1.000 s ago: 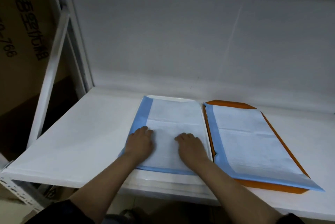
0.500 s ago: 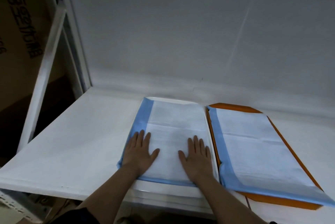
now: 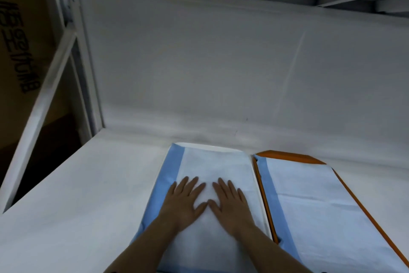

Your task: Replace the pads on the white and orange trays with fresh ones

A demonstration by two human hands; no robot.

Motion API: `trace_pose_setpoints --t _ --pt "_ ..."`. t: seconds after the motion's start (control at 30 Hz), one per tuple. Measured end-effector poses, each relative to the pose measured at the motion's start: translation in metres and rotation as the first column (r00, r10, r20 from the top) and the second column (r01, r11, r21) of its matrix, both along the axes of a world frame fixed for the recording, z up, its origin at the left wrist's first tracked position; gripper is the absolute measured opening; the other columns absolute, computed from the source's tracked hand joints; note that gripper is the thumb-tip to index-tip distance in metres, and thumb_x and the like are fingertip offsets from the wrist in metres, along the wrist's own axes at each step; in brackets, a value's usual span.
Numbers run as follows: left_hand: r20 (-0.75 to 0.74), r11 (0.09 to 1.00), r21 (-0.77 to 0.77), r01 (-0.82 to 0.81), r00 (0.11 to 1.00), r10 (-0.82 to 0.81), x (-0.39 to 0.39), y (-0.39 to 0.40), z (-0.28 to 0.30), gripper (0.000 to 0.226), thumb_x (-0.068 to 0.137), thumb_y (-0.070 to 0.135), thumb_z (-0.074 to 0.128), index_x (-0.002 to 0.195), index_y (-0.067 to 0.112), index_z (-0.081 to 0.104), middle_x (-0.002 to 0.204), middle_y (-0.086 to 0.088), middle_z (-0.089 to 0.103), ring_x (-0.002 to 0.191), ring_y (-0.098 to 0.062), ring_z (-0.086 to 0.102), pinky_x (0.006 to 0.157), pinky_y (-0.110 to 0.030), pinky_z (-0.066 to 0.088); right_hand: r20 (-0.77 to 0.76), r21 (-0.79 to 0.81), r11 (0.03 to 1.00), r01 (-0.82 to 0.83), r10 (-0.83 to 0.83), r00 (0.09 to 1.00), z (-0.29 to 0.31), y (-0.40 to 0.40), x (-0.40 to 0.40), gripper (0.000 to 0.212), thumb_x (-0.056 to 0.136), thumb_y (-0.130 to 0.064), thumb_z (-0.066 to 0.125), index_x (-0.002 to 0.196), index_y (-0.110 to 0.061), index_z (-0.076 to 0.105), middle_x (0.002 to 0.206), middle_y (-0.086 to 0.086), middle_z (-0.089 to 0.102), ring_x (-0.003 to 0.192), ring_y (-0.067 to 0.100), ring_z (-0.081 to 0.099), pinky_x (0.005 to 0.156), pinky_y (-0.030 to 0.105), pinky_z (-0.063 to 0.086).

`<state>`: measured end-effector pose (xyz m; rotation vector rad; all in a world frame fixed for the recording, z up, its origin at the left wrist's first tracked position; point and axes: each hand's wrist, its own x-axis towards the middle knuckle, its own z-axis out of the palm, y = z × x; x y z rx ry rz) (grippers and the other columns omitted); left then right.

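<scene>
Both hands flat on the blue-edged white absorbent pad (image 3: 212, 188) that covers the white rectangular tray (image 3: 208, 146). Left hand (image 3: 182, 204) and right hand (image 3: 230, 204) lie palm down, fingers straight and spread, thumbs nearly meeting; neither grasps anything, they only press.

Pad's long axis runs away from the person toward the back wall. Hands sit about mid-length, so the far half lies ahead of the fingertips and the near half under the forearms. Left hand is nearer the blue border strip (image 3: 170, 173) on the pad's left side; right hand nearer the gap between the trays.

Just beside, to the right, the orange rectangular tray (image 3: 287, 155) carries its own blue-edged white pad (image 3: 321, 206), which has a crease across its middle. The trays stand close, parallel, on the white cloth-covered shelf (image 3: 77, 195).

Judgement: smoothing stage, both fresh pads apparently laid. Nothing stands in the way ahead of the hands. A brown cardboard box (image 3: 20, 40) stands well off to the left, beyond the shelf frame.
</scene>
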<state>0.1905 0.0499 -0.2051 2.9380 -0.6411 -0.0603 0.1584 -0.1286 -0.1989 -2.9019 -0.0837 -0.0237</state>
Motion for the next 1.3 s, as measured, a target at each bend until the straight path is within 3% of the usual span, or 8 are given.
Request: trace_pose_setpoints --t 0.13,0.23,0.43,0.7,0.8,0.9,1.13,1.3 --pt "-0.017 0.984 -0.085 -0.154 0.988 0.153 -0.002 0.007 -0.002 0.109 0.06 0.085 -0.021 0.15 0.035 0.014 0.158 0.01 0.005 0.148 -0.02 0.004 0.116 -0.039 -0.003 -0.046 0.02 0.986 0.168 -0.167 0.985 0.001 -0.009 -0.005 0.111 0.057 -0.079 -0.022 0.152 -0.027 0.0 0.16 -0.005 -0.01 0.146 0.016 -0.013 0.117 0.036 -0.009" --pt "-0.045 0.94 -0.11 -0.322 0.947 0.319 -0.008 0.01 -0.001 0.11 0.056 0.073 -0.016 0.152 0.022 -0.002 0.16 0.001 -0.007 0.147 -0.018 -0.009 0.117 -0.035 -0.004 -0.115 0.042 0.969 0.242 -0.236 0.965 0.009 -0.01 -0.011 0.088 0.084 -0.074 0.009 0.153 -0.02 -0.001 0.159 0.004 -0.013 0.146 0.02 -0.014 0.117 0.034 -0.009" --pt "-0.215 0.903 -0.138 -0.407 0.902 0.374 -0.025 0.007 0.025 0.078 0.095 0.054 0.029 0.15 0.006 0.003 0.159 -0.011 0.002 0.147 -0.026 0.0 0.118 -0.038 0.004 -0.185 0.036 0.979 0.2 -0.19 0.964 0.039 -0.018 -0.007 0.07 0.099 -0.047 0.034 0.152 -0.009 0.007 0.16 0.011 -0.001 0.147 0.026 -0.002 0.119 0.036 0.006" --pt "-0.149 0.945 -0.156 -0.288 0.953 0.265 -0.059 0.001 0.092 0.042 0.098 0.031 0.038 0.135 0.012 0.042 0.135 -0.009 0.05 0.12 -0.027 0.05 0.094 -0.034 0.041 -0.077 -0.082 0.995 0.056 -0.062 0.995 0.085 -0.014 -0.058 0.045 0.098 -0.036 0.039 0.139 -0.018 0.04 0.137 0.005 0.046 0.125 0.023 0.042 0.099 0.033 0.037" --pt "-0.158 0.947 -0.146 -0.285 0.952 0.262 -0.077 -0.016 0.111 0.025 0.099 0.025 0.035 0.101 0.014 0.057 0.111 -0.005 0.062 0.097 -0.021 0.057 0.073 -0.026 0.04 -0.077 -0.064 0.994 0.09 -0.095 0.993 0.098 -0.028 -0.083 0.043 0.098 -0.035 0.04 0.136 -0.017 0.044 0.134 0.005 0.05 0.124 0.023 0.044 0.096 0.031 0.038" --pt "-0.144 0.944 -0.136 -0.3 0.949 0.281 -0.098 -0.035 0.126 0.029 0.095 0.019 0.034 0.066 0.018 0.037 0.077 0.003 0.052 0.075 -0.016 0.047 0.057 -0.024 0.031 -0.041 -0.073 0.99 0.12 -0.123 0.992 0.112 -0.048 -0.107 0.036 0.097 -0.033 0.041 0.126 -0.015 0.052 0.127 0.005 0.054 0.117 0.023 0.048 0.09 0.031 0.04" --pt "-0.199 0.935 -0.214 -0.282 0.95 0.241 -0.138 -0.081 0.158 0.018 0.091 0.022 0.041 0.077 0.015 0.05 0.085 0.001 0.064 0.08 -0.02 0.059 0.058 -0.024 0.036 0.013 -0.041 0.968 0.249 -0.248 0.969 0.164 -0.091 -0.152 0.019 0.094 -0.024 0.04 0.08 -0.016 0.05 0.093 0.004 0.052 0.087 0.023 0.056 0.067 0.027 0.037" --pt "-0.108 0.908 -0.324 -0.265 0.964 0.242 -0.159 -0.103 0.202 0.023 0.089 0.024 0.041 0.091 0.013 0.061 0.099 -0.002 0.07 0.089 -0.022 0.065 0.065 -0.025 0.041 0.115 0.057 0.954 0.296 -0.3 0.947 0.212 -0.116 -0.181 0.019 0.092 -0.021 0.041 0.081 -0.016 0.055 0.085 0.002 0.059 0.08 0.025 0.056 0.055 0.025 0.035"
